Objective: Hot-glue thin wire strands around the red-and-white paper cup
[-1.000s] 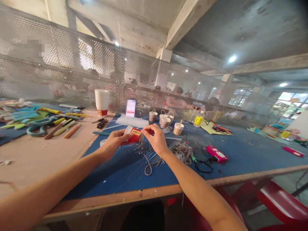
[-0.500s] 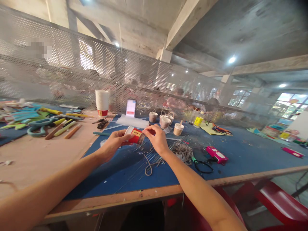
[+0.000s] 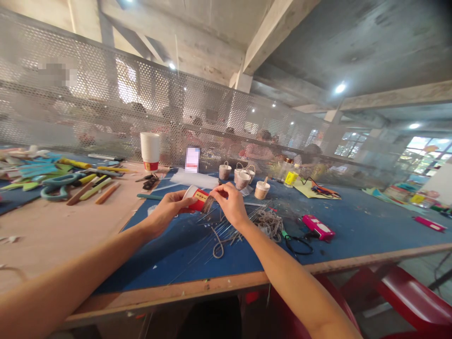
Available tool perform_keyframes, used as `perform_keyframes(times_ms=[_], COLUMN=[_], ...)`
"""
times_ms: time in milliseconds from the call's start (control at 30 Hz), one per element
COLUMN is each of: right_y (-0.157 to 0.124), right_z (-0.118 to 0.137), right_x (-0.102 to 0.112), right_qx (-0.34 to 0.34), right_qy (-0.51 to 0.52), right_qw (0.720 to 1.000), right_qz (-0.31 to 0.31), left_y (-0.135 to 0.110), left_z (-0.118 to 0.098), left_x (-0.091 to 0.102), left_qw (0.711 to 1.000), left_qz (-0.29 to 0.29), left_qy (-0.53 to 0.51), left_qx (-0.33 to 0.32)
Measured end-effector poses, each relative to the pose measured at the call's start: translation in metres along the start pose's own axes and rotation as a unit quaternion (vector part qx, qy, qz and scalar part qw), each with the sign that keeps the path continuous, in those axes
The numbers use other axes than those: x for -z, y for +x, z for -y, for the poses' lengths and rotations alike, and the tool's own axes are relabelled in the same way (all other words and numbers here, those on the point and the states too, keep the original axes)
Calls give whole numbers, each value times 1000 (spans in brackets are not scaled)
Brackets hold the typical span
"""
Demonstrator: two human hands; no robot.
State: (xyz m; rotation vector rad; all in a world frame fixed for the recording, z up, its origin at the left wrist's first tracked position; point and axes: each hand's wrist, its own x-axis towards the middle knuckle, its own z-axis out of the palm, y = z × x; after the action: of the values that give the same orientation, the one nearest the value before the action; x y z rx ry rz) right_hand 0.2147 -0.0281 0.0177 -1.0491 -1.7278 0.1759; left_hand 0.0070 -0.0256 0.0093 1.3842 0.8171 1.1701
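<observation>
My left hand (image 3: 168, 208) is wrapped round a red and white paper cup (image 3: 196, 197) that lies on its side above the blue mat (image 3: 183, 254). My right hand (image 3: 229, 203) pinches the cup's base end, where thin strands stick out; what the fingertips hold is too small to name. Under my hands lie thin wires (image 3: 226, 230) and a tangle of twine (image 3: 269, 221). A loop of cord (image 3: 218, 247) rests nearer to me.
A stack of paper cups (image 3: 149, 150) stands at the back left. Small twine-wrapped cups (image 3: 243, 179) sit behind my hands. A pink box cutter (image 3: 318, 226), black scissors (image 3: 298, 243) and a glue bottle (image 3: 291, 176) lie right. Teal scissors (image 3: 58, 184) and sticks lie left. A perforated metal screen (image 3: 106, 103) backs the table.
My hands and the cup have shifted very slightly toward me and down. Nothing else has visibly moved.
</observation>
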Motion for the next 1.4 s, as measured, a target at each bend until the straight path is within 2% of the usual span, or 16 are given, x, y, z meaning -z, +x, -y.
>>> perform_keyframes(times_ms=[1100,1400], right_y=[2,1], right_z=[-4,-3], right_x=[1,2], right_qx=[-14,16], right_qy=[19,25], right_qw=[1000,999], right_qz=[5,-12], left_y=[2,2], left_z=[1,0], left_x=[7,7], left_qw=[1000,1000], left_qz=[25,22], left_qy=[13,17], left_qx=[-4,2])
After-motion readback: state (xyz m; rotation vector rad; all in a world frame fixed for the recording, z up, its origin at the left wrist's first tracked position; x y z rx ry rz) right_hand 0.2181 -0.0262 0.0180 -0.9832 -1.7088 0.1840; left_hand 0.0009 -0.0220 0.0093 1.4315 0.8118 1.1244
